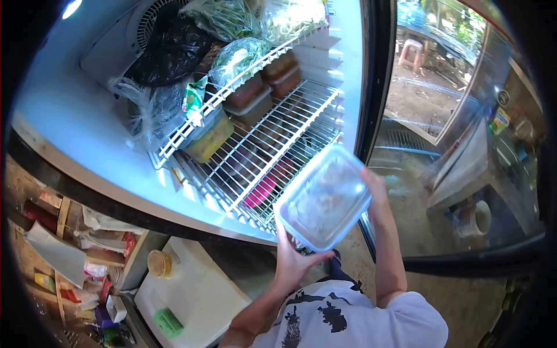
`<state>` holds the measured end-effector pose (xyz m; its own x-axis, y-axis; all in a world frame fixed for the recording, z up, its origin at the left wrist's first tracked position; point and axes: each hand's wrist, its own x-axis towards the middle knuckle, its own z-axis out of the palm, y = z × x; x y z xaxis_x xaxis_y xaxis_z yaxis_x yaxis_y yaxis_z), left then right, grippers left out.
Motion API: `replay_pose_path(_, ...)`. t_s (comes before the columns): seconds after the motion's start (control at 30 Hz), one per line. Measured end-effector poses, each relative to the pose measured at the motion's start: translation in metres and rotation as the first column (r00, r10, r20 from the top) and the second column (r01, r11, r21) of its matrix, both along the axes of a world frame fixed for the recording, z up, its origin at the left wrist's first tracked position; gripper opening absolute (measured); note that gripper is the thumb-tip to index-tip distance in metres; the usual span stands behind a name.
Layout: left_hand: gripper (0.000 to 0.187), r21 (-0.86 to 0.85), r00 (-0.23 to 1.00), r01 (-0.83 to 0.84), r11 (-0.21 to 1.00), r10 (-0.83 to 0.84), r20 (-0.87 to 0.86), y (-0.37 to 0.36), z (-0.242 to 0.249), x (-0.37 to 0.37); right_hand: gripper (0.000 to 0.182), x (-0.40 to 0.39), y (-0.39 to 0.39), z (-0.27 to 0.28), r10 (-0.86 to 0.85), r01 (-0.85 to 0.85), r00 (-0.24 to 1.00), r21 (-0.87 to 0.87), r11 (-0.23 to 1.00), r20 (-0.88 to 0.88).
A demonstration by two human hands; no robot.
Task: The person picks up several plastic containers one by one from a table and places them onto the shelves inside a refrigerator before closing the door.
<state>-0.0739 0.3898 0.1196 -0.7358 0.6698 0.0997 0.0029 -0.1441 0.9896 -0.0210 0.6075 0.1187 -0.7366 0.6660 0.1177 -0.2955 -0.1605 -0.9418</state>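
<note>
A clear plastic food container with a lid (pixel 326 197) is held level in front of the open fridge, its contents blurred through the lid. My left hand (pixel 295 261) grips its near left edge, thumb stretched along the side. At the far right edge, my right hand (pixel 376 191) is closed round the rim. Just beyond the container lies a white wire shelf (pixel 264 148). On that shelf stand a tub with yellow contents (pixel 212 139) and stacked tubs with reddish-brown contents (pixel 252 104).
An upper wire rack holds bagged greens (pixel 241 58) and a black plastic bag (pixel 168 52). Something pink (pixel 261 188) shows below the lower shelf. The glass fridge door (pixel 418 191) stands open on the right. A white surface at lower left bears a jar (pixel 159 264) and a green object (pixel 168 322).
</note>
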Motion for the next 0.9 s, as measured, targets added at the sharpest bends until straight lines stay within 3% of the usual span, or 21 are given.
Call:
replay_pose_path(0.07,0.121,-0.003,0.981,-0.11,0.994,0.108,-0.163,0.028,0.028,-0.018,0.043,-0.031,0.03,0.03,0.029,-0.029,0.999,-0.016,0.999,-0.037)
replay_pose_path(0.13,0.113,-0.143,0.915,-0.296,0.944,0.237,-0.327,0.05,0.061,-0.032,0.04,-0.064,0.057,0.058,0.081,-0.073,0.985,0.054,0.996,-0.151)
replay_pose_path(0.17,0.112,-0.012,0.943,-0.265,0.964,0.257,-0.211,0.063,0.079,-0.039,0.038,-0.083,0.071,0.065,0.077,-0.064,0.987,0.093,0.994,-0.141)
replay_pose_path(0.2,0.111,0.079,0.938,-0.27,0.96,0.281,-0.202,0.074,0.087,-0.051,0.036,-0.102,0.082,0.074,0.071,-0.054,0.989,0.131,0.99,-0.132)
replay_pose_path(0.27,0.106,0.051,0.908,-0.345,0.937,0.347,-0.234,0.088,0.098,-0.073,0.036,-0.133,0.091,0.093,0.041,-0.021,0.99,0.152,0.988,-0.135)
replay_pose_path(0.33,0.103,-0.009,0.783,-0.479,0.878,0.422,-0.457,0.102,0.09,-0.104,0.038,-0.166,0.109,0.095,0.004,0.012,0.996,0.191,0.982,-0.084)
replay_pose_path(0.37,0.099,-0.147,0.739,-0.575,0.805,0.434,-0.516,0.108,0.094,-0.112,0.04,-0.18,0.114,0.096,-0.062,0.087,0.991,0.218,0.972,-0.116)
replay_pose_path(0.47,0.094,-0.033,0.684,-0.621,0.783,0.521,-0.511,0.131,0.079,-0.146,0.046,-0.217,0.146,0.088,-0.042,0.029,0.998,0.321,0.947,0.036)
replay_pose_path(0.5,0.095,-0.087,0.728,-0.602,0.794,0.501,-0.467,0.133,0.092,-0.141,0.04,-0.225,0.152,0.089,-0.09,0.036,0.984,0.325,0.945,0.155)
replay_pose_path(0.53,0.084,-0.107,0.743,-0.581,0.807,0.472,-0.474,0.135,0.094,-0.145,0.04,-0.231,0.155,0.084,-0.074,0.018,0.985,0.333,0.943,0.157)
replay_pose_path(0.6,0.085,-0.038,0.757,-0.56,0.828,0.492,-0.429,0.14,0.085,-0.157,0.033,-0.229,0.15,0.086,-0.115,0.136,0.99,0.334,0.933,-0.083)
replay_pose_path(0.63,0.083,-0.093,0.742,-0.586,0.805,0.488,-0.46,0.142,0.073,-0.167,0.031,-0.231,0.158,0.082,-0.081,0.091,0.996,0.352,0.931,-0.041)
replay_pose_path(0.67,0.082,-0.15,0.728,-0.612,0.776,0.48,-0.489,0.145,0.063,-0.174,0.03,-0.231,0.16,0.08,-0.14,0.154,0.988,0.413,0.898,-0.062)
replay_pose_path(0.7,0.08,-0.158,0.741,-0.606,0.78,0.48,-0.47,0.146,0.081,-0.158,0.032,-0.23,0.169,0.076,-0.159,0.134,0.987,0.448,0.884,0.02)
replay_pose_path(0.73,0.081,-0.101,0.801,-0.519,0.849,0.442,-0.405,0.149,0.075,-0.163,0.037,-0.231,0.176,0.069,-0.178,0.107,0.978,0.481,0.87,0.105)
replay_pose_path(0.8,0.082,-0.131,0.711,-0.621,0.773,0.485,-0.509,0.157,0.066,-0.163,0.047,-0.227,0.17,0.069,-0.258,0.222,0.966,0.539,0.813,-0.008)
replay_pose_path(0.9,0.079,-0.055,0.711,-0.597,0.801,0.495,-0.499,0.161,0.06,-0.165,0.047,-0.223,0.171,0.066,-0.325,0.278,0.945,0.632,0.723,-0.044)
